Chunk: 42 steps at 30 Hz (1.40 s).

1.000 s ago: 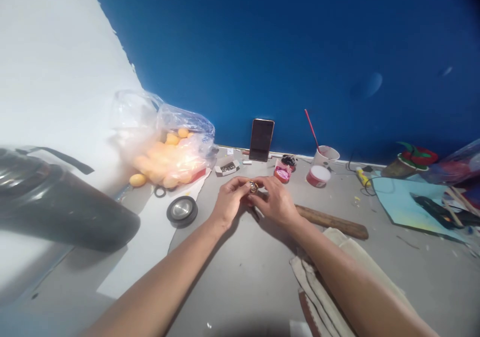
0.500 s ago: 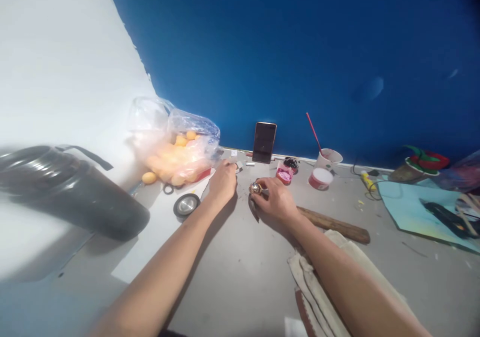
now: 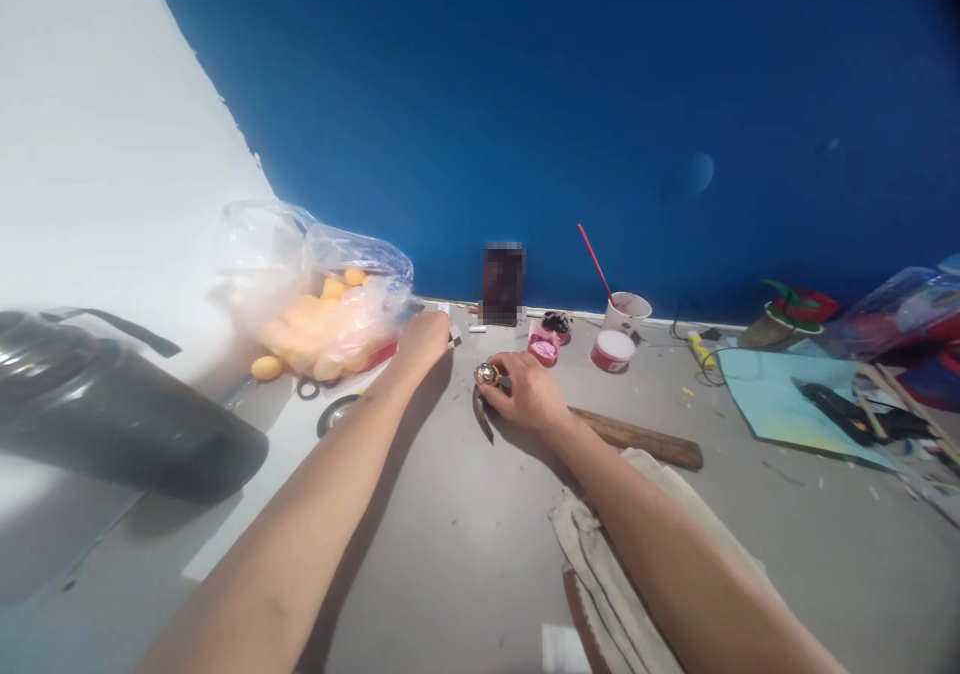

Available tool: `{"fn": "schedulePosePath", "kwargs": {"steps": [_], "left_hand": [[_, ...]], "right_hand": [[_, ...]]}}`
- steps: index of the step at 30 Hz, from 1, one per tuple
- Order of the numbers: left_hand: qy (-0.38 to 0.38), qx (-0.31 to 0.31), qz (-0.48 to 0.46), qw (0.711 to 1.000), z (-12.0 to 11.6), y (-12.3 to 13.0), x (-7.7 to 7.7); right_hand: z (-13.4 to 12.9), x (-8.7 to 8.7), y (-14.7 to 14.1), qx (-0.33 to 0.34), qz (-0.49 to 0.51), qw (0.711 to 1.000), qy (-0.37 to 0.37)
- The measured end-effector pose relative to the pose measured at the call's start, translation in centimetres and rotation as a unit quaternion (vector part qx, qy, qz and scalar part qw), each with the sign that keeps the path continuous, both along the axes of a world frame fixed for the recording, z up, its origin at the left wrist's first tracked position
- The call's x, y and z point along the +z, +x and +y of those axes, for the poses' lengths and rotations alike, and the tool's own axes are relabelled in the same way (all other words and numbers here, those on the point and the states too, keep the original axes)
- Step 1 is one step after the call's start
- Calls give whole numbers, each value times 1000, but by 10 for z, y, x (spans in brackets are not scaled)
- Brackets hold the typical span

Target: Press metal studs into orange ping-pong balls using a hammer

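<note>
My right hand (image 3: 529, 389) is closed, with thumb and forefinger pinching a small, round, shiny silver-and-gold piece (image 3: 487, 374) whose kind I cannot make out. Beneath that hand lies a hammer with a wooden handle (image 3: 645, 439); its curved dark claw shows to the left of my fingers, and the palm side hides the middle. My left hand (image 3: 426, 339) reaches to the back of the table, near a small black-and-white checkered piece (image 3: 454, 338). Its fingers point away and are hidden behind the back of the hand.
A phone (image 3: 502, 284) leans on the blue wall. Pink-lidded tub (image 3: 544, 347), white-lidded tub (image 3: 613, 351) and paper cup (image 3: 628, 309) stand right of it. At left are a bag of orange fruit (image 3: 307, 324) and a dark bottle (image 3: 142, 404). Cloth (image 3: 600, 554) lies under my right forearm.
The view has swung slightly right, so everything sits further left. My left hand has moved a little forward, its forearm now partly covering the round black-and-silver lid. My right hand keeps its pinch.
</note>
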<state>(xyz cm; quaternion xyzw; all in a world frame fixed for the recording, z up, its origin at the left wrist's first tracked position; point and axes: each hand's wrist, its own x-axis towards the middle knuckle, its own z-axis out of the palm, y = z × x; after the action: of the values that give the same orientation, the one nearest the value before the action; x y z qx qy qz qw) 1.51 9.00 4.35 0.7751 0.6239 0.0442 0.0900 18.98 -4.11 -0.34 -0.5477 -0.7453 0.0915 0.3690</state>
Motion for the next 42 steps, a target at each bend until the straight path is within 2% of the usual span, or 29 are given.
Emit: {"fn": "schedulePosePath", "kwargs": {"steps": [7, 18, 27, 32, 33, 35, 37, 38, 40, 42], "left_hand": [[7, -3, 61, 998, -1, 0, 7], [18, -10, 53, 998, -4, -4, 12], [80, -21, -60, 995, -11, -14, 13], [70, -38, -179, 981, -46, -18, 17], [28, -33, -271, 962, -56, -20, 16], [-63, -10, -430, 901, -75, -25, 12], [-146, -5, -542, 827, -87, -30, 4], [-164, 3, -575, 802, -90, -33, -1], [-151, 41, -606, 780, -90, -35, -11], [-127, 84, -595, 789, -87, -37, -20]], "right_hand": [[0, -2, 1, -2, 6, 1000, -6], [1, -1, 2, 0, 7, 1000, -21], [1, 0, 2, 1, 21, 999, -28], [2, -1, 3, 12, 51, 998, -33], [2, -1, 3, 12, 59, 998, -33], [1, -1, 2, 7, 73, 997, -32], [0, -2, 0, 9, 78, 996, -31], [-1, -2, -1, 16, 76, 997, -32], [-2, -3, -1, 28, 70, 997, -34], [-3, -3, -1, 31, 70, 996, -38]]}}
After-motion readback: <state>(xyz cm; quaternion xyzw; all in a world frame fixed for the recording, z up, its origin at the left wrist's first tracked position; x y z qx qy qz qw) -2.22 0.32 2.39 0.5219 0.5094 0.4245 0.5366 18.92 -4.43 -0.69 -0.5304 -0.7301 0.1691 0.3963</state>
